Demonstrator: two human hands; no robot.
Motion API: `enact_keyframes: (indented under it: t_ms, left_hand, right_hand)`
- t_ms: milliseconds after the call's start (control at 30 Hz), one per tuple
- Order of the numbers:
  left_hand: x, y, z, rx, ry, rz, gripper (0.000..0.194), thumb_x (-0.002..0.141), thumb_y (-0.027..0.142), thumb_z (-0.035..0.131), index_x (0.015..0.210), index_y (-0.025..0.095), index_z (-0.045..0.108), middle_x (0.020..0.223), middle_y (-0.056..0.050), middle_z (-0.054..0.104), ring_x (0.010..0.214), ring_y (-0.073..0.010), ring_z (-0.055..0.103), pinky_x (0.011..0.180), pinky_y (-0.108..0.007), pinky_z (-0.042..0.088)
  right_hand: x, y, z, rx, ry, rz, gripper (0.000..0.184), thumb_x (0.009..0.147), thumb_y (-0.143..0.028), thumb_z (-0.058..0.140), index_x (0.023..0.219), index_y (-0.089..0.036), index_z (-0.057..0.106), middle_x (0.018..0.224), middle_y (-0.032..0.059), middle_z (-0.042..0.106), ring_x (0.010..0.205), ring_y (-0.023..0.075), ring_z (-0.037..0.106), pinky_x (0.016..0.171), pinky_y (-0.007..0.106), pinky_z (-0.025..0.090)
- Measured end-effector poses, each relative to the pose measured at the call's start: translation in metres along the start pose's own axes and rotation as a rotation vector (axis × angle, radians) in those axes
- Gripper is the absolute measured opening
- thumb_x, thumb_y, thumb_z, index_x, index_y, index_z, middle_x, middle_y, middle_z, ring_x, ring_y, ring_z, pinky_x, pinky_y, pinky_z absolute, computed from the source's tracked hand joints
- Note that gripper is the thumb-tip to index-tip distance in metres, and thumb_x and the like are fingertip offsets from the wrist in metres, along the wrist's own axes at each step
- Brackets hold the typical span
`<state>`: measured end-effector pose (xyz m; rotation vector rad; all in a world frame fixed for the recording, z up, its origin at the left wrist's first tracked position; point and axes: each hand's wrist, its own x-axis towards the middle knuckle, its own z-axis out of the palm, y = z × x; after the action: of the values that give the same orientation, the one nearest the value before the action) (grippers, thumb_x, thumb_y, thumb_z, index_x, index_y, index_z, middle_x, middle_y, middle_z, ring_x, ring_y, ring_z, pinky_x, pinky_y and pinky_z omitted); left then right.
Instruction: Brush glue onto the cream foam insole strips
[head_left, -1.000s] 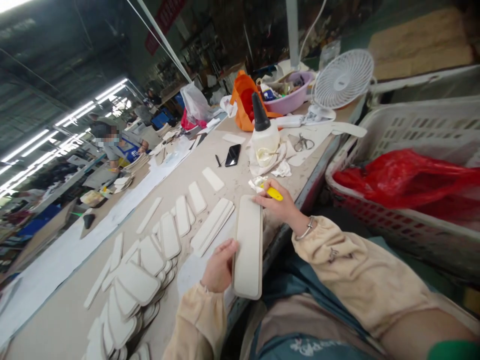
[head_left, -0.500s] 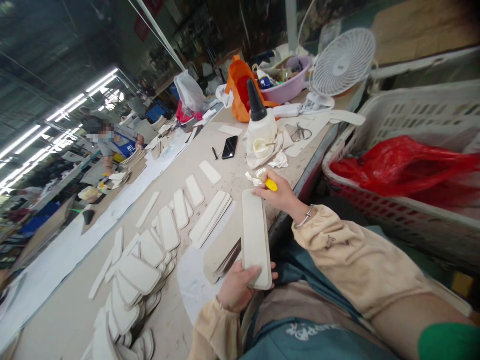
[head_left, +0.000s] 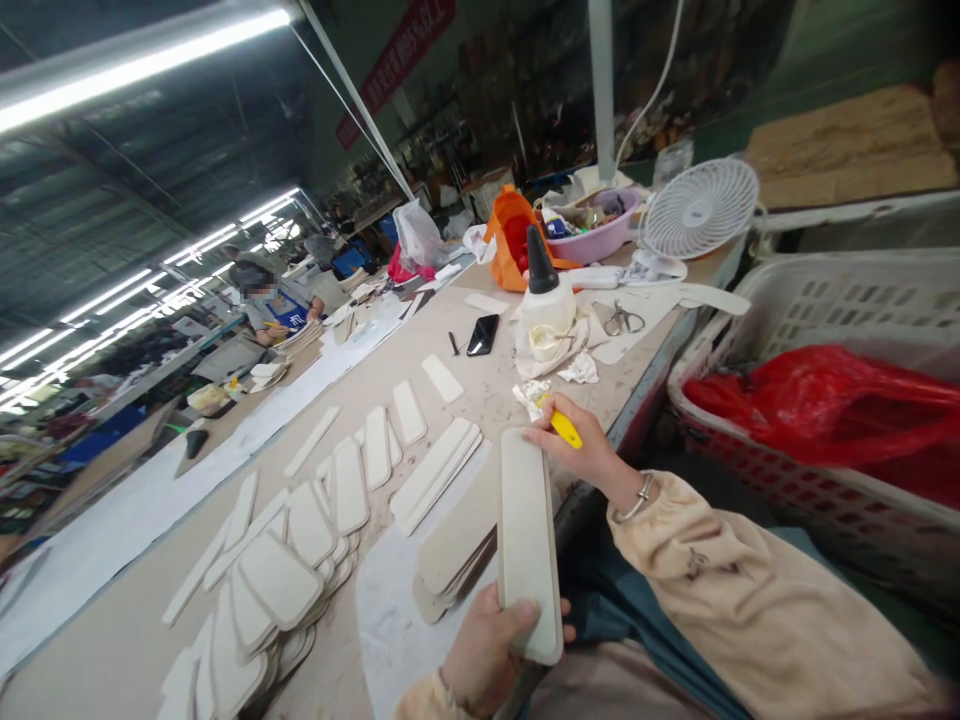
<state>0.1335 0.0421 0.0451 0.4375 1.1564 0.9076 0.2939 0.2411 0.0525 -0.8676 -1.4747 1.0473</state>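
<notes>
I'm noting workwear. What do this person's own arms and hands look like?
The left hand and right hand wear no gloves. The right sleeve is beige, loose and wrinkled, with a gathered cuff and a small dark marking. Just past the cuff is a silvery bracelet. Of the left sleeve, only a beige end shows.

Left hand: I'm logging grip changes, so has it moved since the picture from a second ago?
Yes. Judged against the stack of pale strips on the table, the left hand has moved farther away, toward the wearer.
</notes>
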Motion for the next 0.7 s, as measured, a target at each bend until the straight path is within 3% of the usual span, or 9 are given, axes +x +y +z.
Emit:
enact_keyframes:
  t_ms: [533,700]
  left_hand:
    - [0.003,-0.012,-0.001,-0.09,-0.047,0.02,0.054,0.06,0.042,0.082,0.099,0.008,0.064,0.086,-0.017,0.071,0.068,-0.0254,0.07,0.053,-0.026,0.048]
    - [-0.003,-0.002,0.006,-0.156,-0.154,0.042,0.064,0.051,0.043,0.086,0.103,0.01,0.067,0.087,-0.015,0.069,0.069,-0.0225,0.067,0.063,-0.032,0.051]
  right_hand:
    - [-0.001,0.001,0.007,-0.087,-0.032,-0.004,0.032,0.076,-0.044,0.068,0.078,-0.023,0.044,0.07,-0.0035,0.051,0.063,0.0139,0.051,0.06,0.027,0.043]
    - [-0.004,0.0,0.004,-0.175,0.029,0.013,0.037,0.067,-0.051,0.073,0.076,-0.025,0.049,0.07,0.0022,0.056,0.065,0.0178,0.056,0.063,0.032,0.047]
